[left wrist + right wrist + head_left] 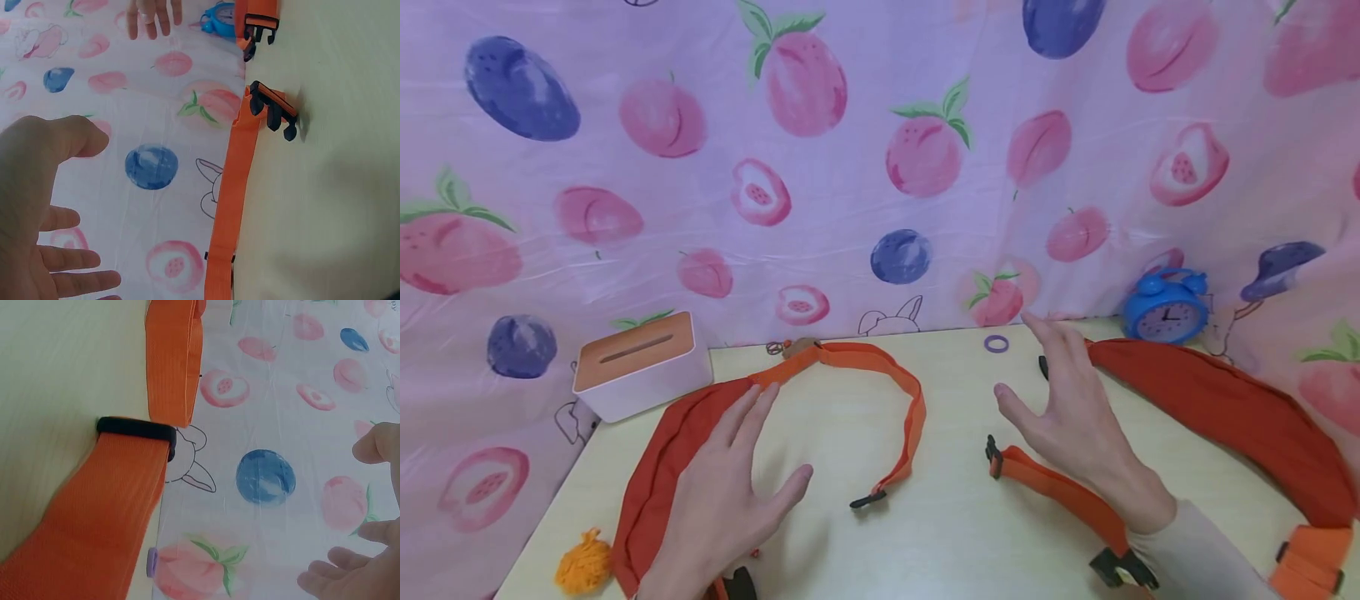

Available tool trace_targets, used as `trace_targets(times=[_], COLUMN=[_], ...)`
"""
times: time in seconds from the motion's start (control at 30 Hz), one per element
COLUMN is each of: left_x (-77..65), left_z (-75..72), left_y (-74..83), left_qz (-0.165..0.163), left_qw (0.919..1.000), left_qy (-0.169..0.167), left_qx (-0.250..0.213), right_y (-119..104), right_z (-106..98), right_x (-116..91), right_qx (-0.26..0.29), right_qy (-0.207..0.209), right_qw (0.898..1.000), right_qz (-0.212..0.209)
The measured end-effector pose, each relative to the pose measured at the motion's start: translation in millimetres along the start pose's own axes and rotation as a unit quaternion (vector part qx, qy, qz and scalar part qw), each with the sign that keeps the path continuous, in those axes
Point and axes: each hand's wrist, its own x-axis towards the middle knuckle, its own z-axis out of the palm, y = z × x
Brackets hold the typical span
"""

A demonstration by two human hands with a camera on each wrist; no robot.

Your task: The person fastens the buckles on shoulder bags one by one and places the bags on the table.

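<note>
My left hand [722, 492], fingers spread and holding nothing, is above a red fabric waist bag [655, 458] at the left, hiding part of it. That bag's orange strap [916, 408] curves over the table to a black pronged buckle [274, 111]. On the right, my right hand [1075, 417] is raised with its palm turned inward and nothing in it. Below it lies a second orange strap [1060, 493] with a black buckle [137, 429] at its end. A second red waist bag [1217, 408] rests beyond my right forearm.
A white tissue box [647, 392] with a brown top stands at the back left. Orange yarn [583, 565] lies near the left edge. At the back are a purple ring [996, 343] and a blue alarm clock [1165, 308], before a fruit-print curtain [850, 183].
</note>
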Motion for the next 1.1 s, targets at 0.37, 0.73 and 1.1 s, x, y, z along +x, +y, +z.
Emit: trace_targets(times=[0.37, 0.73, 1.1], left_x=[-28.3, -51.0, -71.6], left_z=[-22.1, -23.3, -15.4], left_y=[-6.2, -16.6, -35.4], left_qz=[-0.089, -0.147, -0.138], left_qw=[0.9931, 0.9759, 0.9665], left_qy=[-0.076, -0.156, -0.198], left_qx=[0.008, -0.038, -0.088], right_y=[-10, -22, -34], right_z=[15, 36, 65], right_x=[2, 1, -4], right_qx=[0.070, 0.130, 0.190], right_qy=[-0.015, -0.059, -0.110], right_qw=[0.995, 0.985, 0.967], right_qz=[-0.074, -0.096, -0.126])
